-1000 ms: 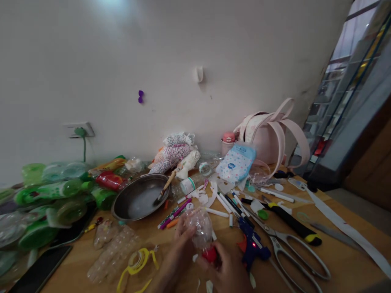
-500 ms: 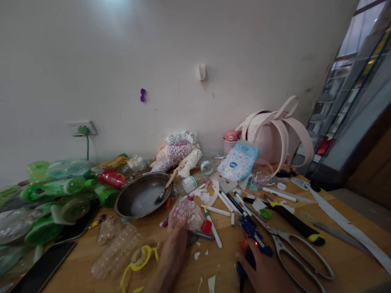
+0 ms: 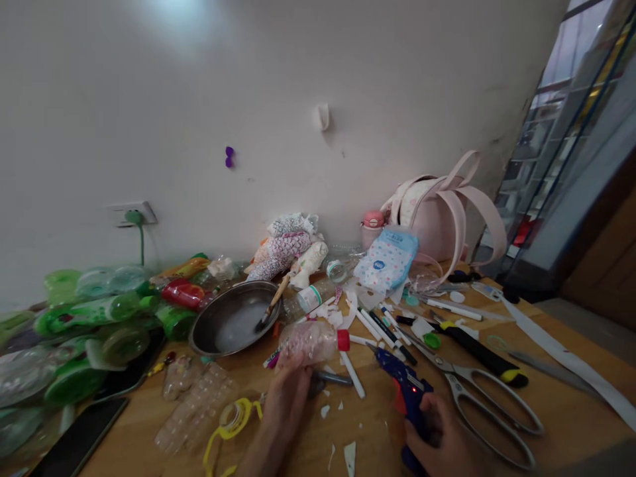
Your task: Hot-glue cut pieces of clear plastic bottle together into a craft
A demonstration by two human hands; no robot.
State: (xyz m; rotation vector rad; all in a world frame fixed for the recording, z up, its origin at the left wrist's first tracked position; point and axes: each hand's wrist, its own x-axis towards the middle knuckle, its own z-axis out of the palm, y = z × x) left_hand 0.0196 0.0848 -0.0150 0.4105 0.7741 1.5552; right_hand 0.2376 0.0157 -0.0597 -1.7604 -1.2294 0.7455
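My left hand (image 3: pixel 288 397) is closed round a clear plastic bottle (image 3: pixel 311 340) with a red cap, held on its side just above the wooden table (image 3: pixel 368 424). My right hand (image 3: pixel 444 444), low at the right, grips the handle of a blue glue gun (image 3: pixel 405 391). The gun's nozzle points up and left toward the bottle's cap, and a small red light glows on its body. White scraps lie on the table between the two hands.
Large scissors (image 3: pixel 481 404) lie right of the glue gun, with a yellow-and-black knife (image 3: pixel 479 354) behind them. Markers, a metal pan (image 3: pixel 233 321) with a brush, green bottles (image 3: pixel 89 318), a pink bag (image 3: pixel 440 212) and a phone (image 3: pixel 74 440) crowd the table.
My right hand left the bottle, reached right and picked up the blue glue gun. My left hand turned the bottle onto its side, red cap to the right.
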